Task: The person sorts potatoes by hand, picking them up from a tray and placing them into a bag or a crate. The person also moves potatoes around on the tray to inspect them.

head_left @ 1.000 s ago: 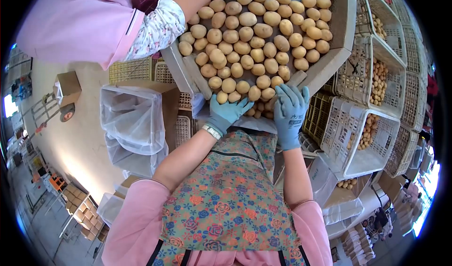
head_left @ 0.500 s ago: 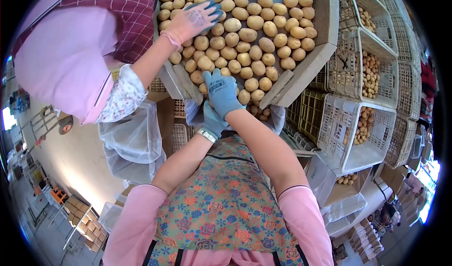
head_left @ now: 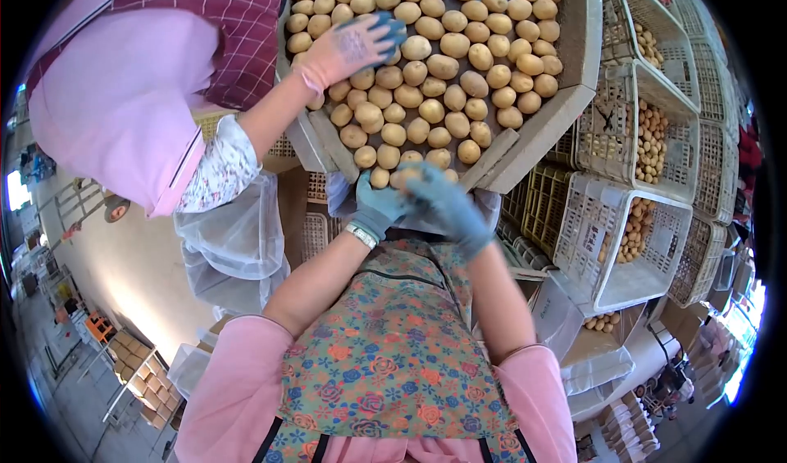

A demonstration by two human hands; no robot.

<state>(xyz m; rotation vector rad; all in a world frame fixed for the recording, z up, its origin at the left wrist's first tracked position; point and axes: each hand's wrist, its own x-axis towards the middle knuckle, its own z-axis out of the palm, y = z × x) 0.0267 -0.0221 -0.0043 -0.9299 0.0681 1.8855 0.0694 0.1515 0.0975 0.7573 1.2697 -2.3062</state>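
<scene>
Many potatoes [head_left: 443, 67] lie spread over a sorting table with raised wooden sides that narrow toward me. At its narrow mouth, my left hand [head_left: 380, 204], in a blue-grey glove, is low and cupped with its fingers apart, close to a potato [head_left: 379, 178]. My right hand [head_left: 449, 205], gloved alike, is smeared by motion just right of it. Its fingertips overlap a potato [head_left: 401, 178] at the mouth, and I cannot tell whether they grip it. Below the mouth, a pale plastic liner [head_left: 489, 207] shows beside my hands.
At the upper left, another person's gloved hand [head_left: 354, 47] rests over the potatoes. Stacked white crates [head_left: 604, 235] with potatoes stand to the right, beside the wooden side board [head_left: 545, 131]. A crate lined with clear plastic [head_left: 234, 233] stands at the left.
My right hand has drawn back from the potatoes toward me and to the right. My left hand stays at the mouth. Potatoes near the mouth have shifted.
</scene>
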